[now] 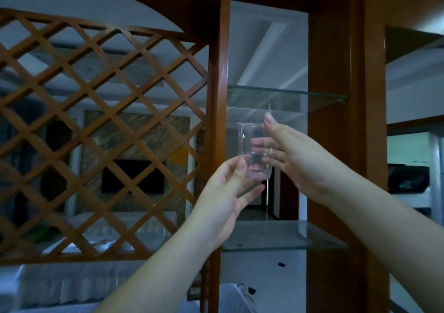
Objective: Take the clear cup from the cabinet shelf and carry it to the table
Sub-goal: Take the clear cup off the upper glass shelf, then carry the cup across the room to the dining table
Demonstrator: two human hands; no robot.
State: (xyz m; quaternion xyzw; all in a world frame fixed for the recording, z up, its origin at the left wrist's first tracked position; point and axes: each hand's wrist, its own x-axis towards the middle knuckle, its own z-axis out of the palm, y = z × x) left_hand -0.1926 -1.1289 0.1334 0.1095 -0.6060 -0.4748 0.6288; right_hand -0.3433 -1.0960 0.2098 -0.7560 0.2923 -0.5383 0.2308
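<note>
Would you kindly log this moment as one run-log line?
stage: cup lifted | object: clear plastic cup, upright, between glass shelves | left hand: gripping cup base | right hand: fingers around cup | table: not in view

No text, label or number can be read anywhere.

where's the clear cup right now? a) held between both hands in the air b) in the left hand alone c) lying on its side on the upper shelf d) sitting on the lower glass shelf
a: the clear cup is upright between the left hand and right hand, above the lower glass shelf.
</note>
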